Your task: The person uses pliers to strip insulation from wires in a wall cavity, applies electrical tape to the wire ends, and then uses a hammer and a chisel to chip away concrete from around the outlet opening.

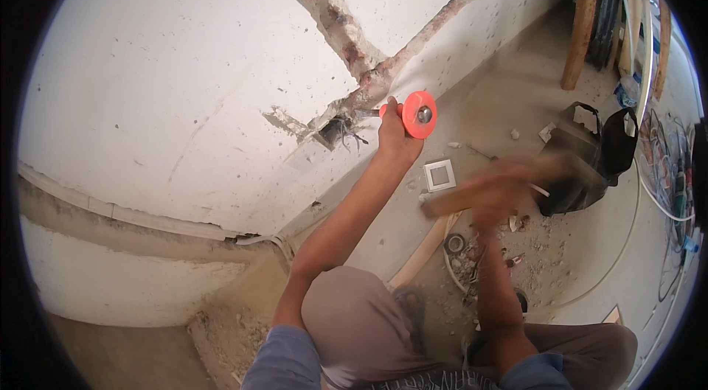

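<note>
Dusty white plaster covered the wall, and two rough channels were cut into it, meeting near the upper middle of the view. Just below this meeting place was a recessed opening, from which several short wires came out.

Left hand of the person was stretched forward and closed firmly around a chisel, which had a round orange-red guard with the metal striking end showing in its centre. The chisel was held close to the wall, its shaft directed toward the upper side of the opening; whether its tip touched the plaster, I cannot tell.

Right hand was strongly blurred, but it seemed to be gripping a wooden-handled tool, over the floor and well apart from the chisel. The far part of this tool was too blurred for telling its shape.

On the concrete floor, a white square frame plate lay between the two forearms. Rubble was scattered near the right forearm, with a dark roll of tape at its left side. Behind the right hand stood a black bag. Farther to the right were wooden boards and a tangle of cables.
</note>
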Demonstrator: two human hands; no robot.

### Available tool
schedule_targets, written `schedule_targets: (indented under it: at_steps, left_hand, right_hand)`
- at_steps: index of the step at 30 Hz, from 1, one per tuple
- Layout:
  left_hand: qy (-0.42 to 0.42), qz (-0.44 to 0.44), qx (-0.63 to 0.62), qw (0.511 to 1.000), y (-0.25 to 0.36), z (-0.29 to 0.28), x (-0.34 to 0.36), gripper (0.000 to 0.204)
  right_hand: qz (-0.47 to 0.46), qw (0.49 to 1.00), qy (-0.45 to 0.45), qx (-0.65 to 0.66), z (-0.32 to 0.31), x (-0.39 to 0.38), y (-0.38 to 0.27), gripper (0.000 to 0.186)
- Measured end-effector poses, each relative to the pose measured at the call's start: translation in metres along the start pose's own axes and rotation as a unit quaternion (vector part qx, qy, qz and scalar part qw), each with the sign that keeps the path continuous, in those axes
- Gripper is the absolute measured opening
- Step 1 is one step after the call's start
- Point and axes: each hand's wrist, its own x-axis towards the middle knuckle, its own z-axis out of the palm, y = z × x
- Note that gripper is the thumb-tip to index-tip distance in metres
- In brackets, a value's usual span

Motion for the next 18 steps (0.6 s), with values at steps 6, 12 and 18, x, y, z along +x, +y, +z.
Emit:
schedule_targets:
  at_steps: [6, 12, 18]
  left_hand:
    - [0.000, 0.002, 0.007, 1.000, 0.008, 0.002, -0.016, 0.030]
    - [-0.015, 0.018, 0.006, 1.000, 0.014, -0.026, 0.008, 0.032]
    - [-0.020, 0.018, 0.022, 0.999, 0.005, -0.022, 0.007, 0.029]
  right_hand:
    - [0.289, 0.922, -0.124, -0.225, 0.010, 0.009, -0.014, 0.038]
    - [-0.021, 0.998, 0.061, 0.026, 0.013, 0.038, -0.062, 0.044]
    - [0.176, 0.939, -0.151, -0.254, -0.007, -0.042, 0.066, 0.026]
